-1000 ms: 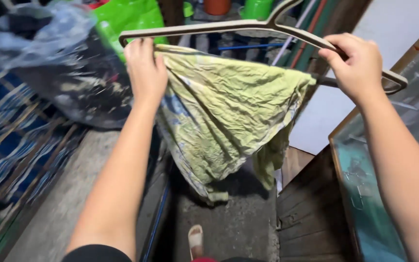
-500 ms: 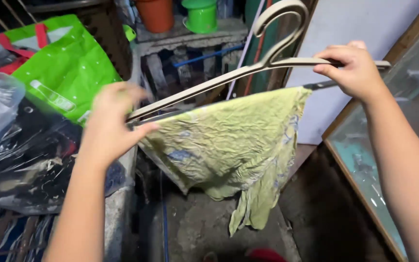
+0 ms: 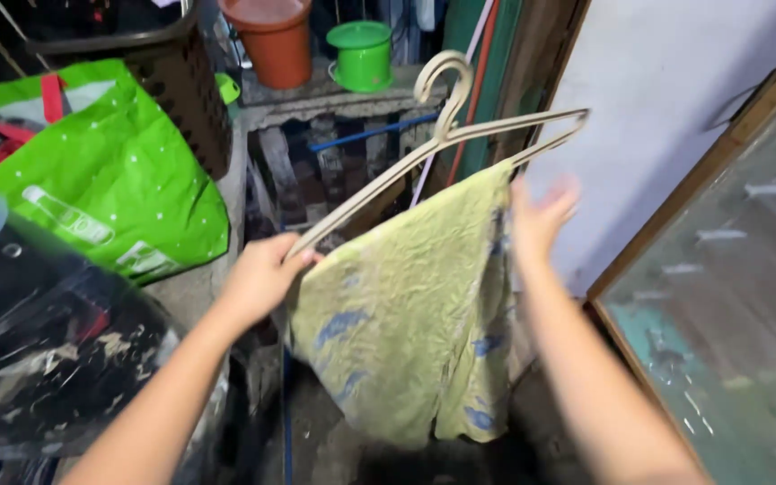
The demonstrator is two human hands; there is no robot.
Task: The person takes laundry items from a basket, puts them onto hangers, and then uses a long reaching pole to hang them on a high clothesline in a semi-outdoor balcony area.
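Cloth (image 3: 406, 323), yellow-green, crumpled, blue-patterned, on hanger (image 3: 442, 144)

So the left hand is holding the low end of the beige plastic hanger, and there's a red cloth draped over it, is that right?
Not quite. In the head view the crumpled cloth draped over the beige plastic hanger is yellow-green with blue patches, not red. The rest stands: the left hand holds the hanger's low end.

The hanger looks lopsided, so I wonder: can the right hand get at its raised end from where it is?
Probably yes. The right hand is open beside the yellow-green cloth, just below the hanger's raised end, with nothing between.
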